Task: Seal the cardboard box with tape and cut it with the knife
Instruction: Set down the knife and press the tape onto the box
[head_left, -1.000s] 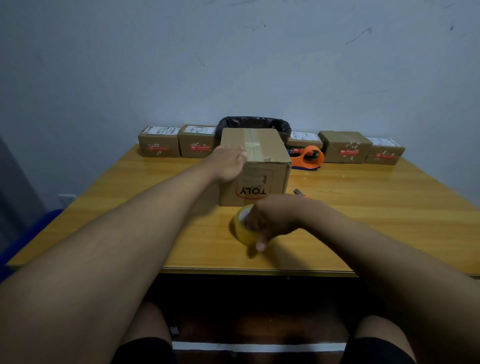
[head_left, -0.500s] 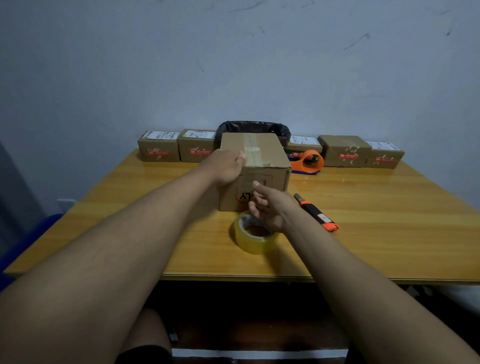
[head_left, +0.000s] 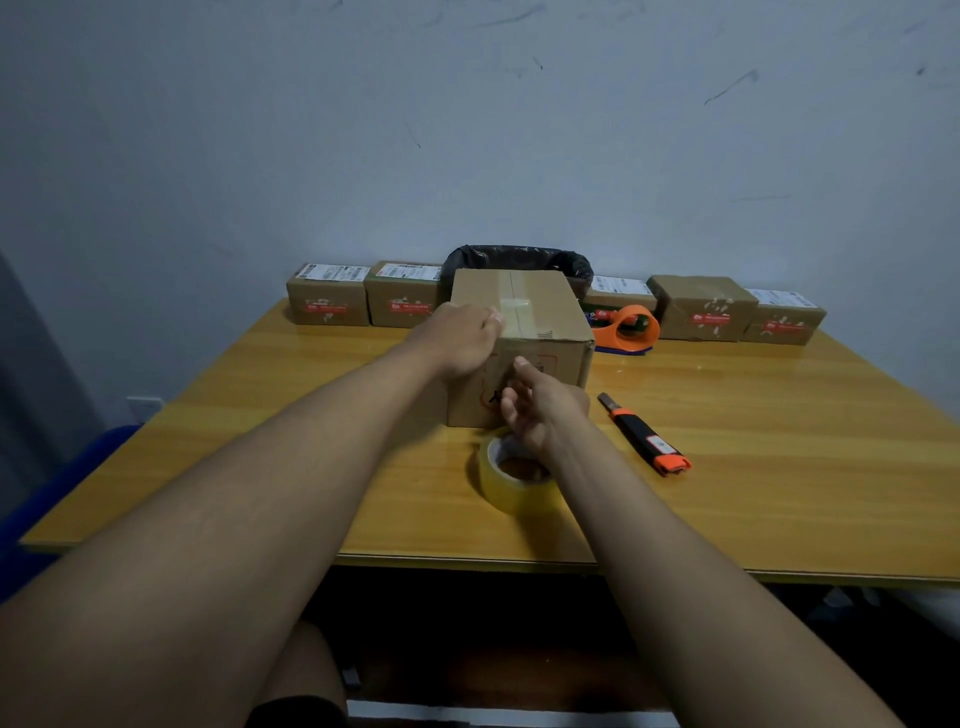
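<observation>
A closed cardboard box (head_left: 540, 312) stands mid-table, with clear tape running along its top seam. My left hand (head_left: 460, 340) rests on the box's top left edge and presses on it, fingers curled. My right hand (head_left: 540, 402) hovers in front of the box's near face, fingers apart and holding nothing. A roll of clear tape (head_left: 506, 475) lies flat on the table just under my right wrist. An orange and black utility knife (head_left: 644, 436) lies on the table to the right of the box.
The yellow wooden table (head_left: 779, 441) backs onto a wall. Along its far edge stand several small labelled cartons (head_left: 327, 301), a black-lined bin (head_left: 519, 260) and an orange tape dispenser (head_left: 628, 327). A blue chair (head_left: 52, 493) sits at the left.
My right hand let go of the tape roll, which now lies flat, and rose toward the box's front face. The knife came into sight. My left hand stayed on the box.
</observation>
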